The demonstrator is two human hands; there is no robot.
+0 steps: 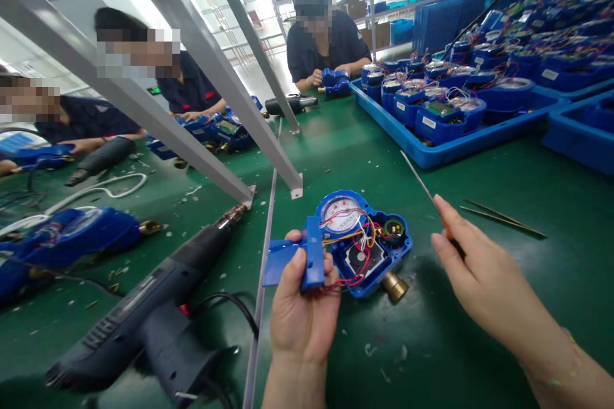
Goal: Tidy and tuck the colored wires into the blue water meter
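My left hand (pixel 307 307) is closed around a blue plastic cover piece (pixel 314 255), with red and yellow wires running from it. Just behind and to the right lies an opened blue water meter (pixel 369 249) with a round dial, coloured wires inside and a brass fitting (pixel 396 286). A flat blue strip (pixel 283 262) sticks out to the left of the cover piece. My right hand (pixel 472 255) grips a screwdriver (pixel 422 182) with a thin metal shaft pointing up and left, away from the meter; its orange handle is mostly hidden by the fingers.
Metal tweezers (pixel 508 220) lie right of my right hand. A heat gun (pixel 163 294) rests at the left, near another blue meter (pixel 96 233). Grey frame posts (pixel 268 121) stand on the green table. A blue tray (pixel 422 154) holds several meters. Several co-workers (pixel 330 38) sit opposite.
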